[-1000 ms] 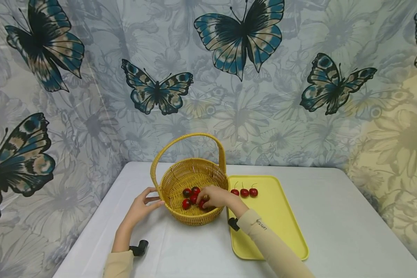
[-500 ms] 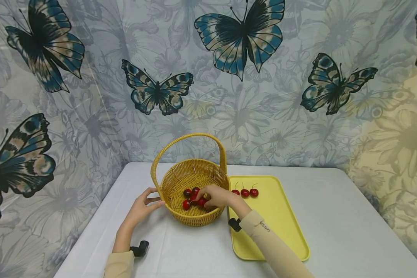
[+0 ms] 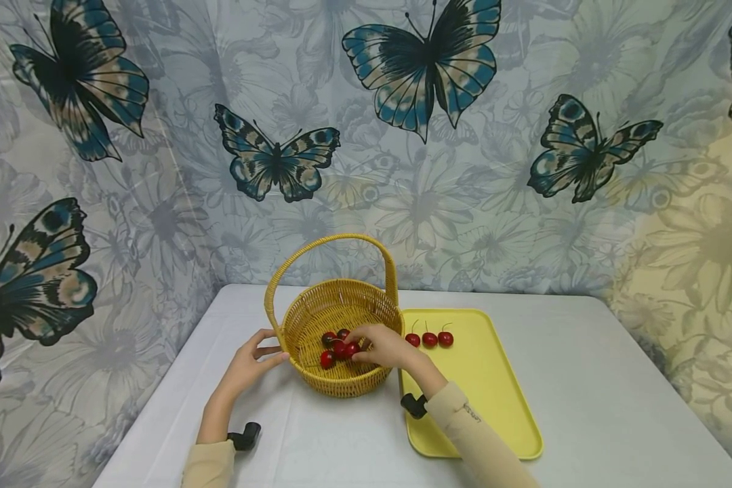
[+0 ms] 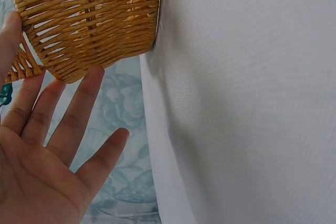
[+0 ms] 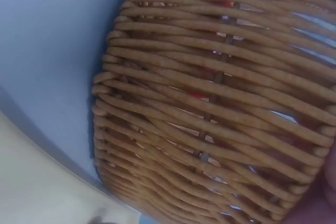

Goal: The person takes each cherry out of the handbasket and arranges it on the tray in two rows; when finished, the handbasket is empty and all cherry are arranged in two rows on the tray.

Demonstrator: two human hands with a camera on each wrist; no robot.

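A yellow-brown wicker basket [image 3: 332,388] with a tall handle holds several dark red cherries [image 3: 327,359]. At its left side is my left hand [image 3: 245,367], thumb and fingertips touching the basket, fingers mostly straight; the left wrist view shows this hand [image 4: 52,150] against the woven wall [image 4: 94,30]. Inside the basket, near its right side, my right hand [image 3: 385,346] has its thumb and fingers around a cherry [image 3: 351,350]. In the right wrist view the woven side [image 5: 210,93] hides most of that hand.
Right of the basket lies a yellow tray [image 3: 476,386], with three stemmed cherries [image 3: 430,339] near its back left corner. The right forearm passes above the tray. A white cloth [image 3: 592,379] covers the table, and a butterfly-patterned curtain [image 3: 463,224] hangs behind.
The right wrist has tilted and come slightly towards the front. The cherry at the right fingers has shifted a little left and back. My left hand has stayed in place.
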